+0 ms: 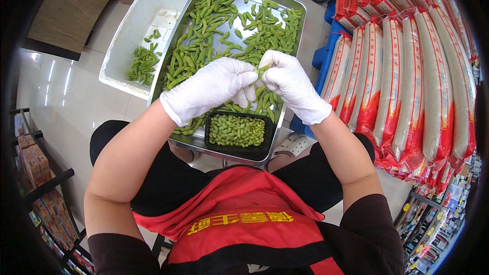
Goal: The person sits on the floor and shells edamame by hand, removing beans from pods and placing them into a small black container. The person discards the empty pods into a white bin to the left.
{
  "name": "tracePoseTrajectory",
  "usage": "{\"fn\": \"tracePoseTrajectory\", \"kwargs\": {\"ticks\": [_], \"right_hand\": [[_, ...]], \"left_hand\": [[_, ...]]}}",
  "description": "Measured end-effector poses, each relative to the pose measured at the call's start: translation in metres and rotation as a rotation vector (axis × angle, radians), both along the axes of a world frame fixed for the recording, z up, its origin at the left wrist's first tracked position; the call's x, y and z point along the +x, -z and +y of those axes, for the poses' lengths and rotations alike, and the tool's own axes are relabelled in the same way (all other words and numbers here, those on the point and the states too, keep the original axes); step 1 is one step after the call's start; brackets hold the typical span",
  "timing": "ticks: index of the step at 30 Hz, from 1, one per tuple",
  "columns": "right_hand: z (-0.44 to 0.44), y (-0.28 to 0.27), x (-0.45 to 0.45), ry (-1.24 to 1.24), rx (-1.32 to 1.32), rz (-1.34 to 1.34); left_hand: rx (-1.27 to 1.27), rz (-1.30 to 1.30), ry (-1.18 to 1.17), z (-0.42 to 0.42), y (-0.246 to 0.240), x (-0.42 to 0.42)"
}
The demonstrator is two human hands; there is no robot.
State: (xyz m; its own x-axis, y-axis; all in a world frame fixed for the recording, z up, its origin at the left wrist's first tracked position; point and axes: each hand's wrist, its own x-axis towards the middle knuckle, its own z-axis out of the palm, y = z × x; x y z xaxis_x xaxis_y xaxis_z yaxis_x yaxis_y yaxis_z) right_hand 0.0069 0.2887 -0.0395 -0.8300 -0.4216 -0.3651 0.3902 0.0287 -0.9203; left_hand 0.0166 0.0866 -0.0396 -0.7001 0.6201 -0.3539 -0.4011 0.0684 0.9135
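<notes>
Both my hands wear white gloves and meet over a stainless steel tray. A green edamame pod is pinched between the fingertips of my left hand and my right hand; the fingers cover part of it. Many whole edamame pods lie spread across the tray beneath. At its near end, just below my hands, a black plastic box holds a heap of shelled green beans.
Left of the tray, a white foam box contains a small pile of green pods or husks. Red-and-white sacks bearing writing are stacked on a blue pallet at right. Shelves with boxed goods stand at lower left.
</notes>
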Motion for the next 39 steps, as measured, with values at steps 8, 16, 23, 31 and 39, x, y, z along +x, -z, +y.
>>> {"fn": "tracePoseTrajectory", "kwargs": {"ticks": [8,16,23,31,39], "right_hand": [[0.007,-0.009,-0.010,-0.075,-0.019,-0.100],[-0.004,-0.014,-0.002,-0.096,0.264,0.014],[-0.004,-0.003,-0.003,-0.180,0.261,-0.082],[-0.011,0.020,0.008,-0.173,0.278,-0.243],[-0.012,0.029,0.010,-0.086,0.041,-0.195]], "left_hand": [[0.183,-0.246,-0.023,-0.003,0.005,-0.007],[-0.157,-0.043,-0.097,0.002,0.005,-0.006],[-0.225,0.085,0.014,-0.002,0.013,-0.004],[-0.677,0.764,0.173,-0.005,0.025,-0.001],[-0.550,0.700,0.099,-0.004,0.023,-0.005]]}}
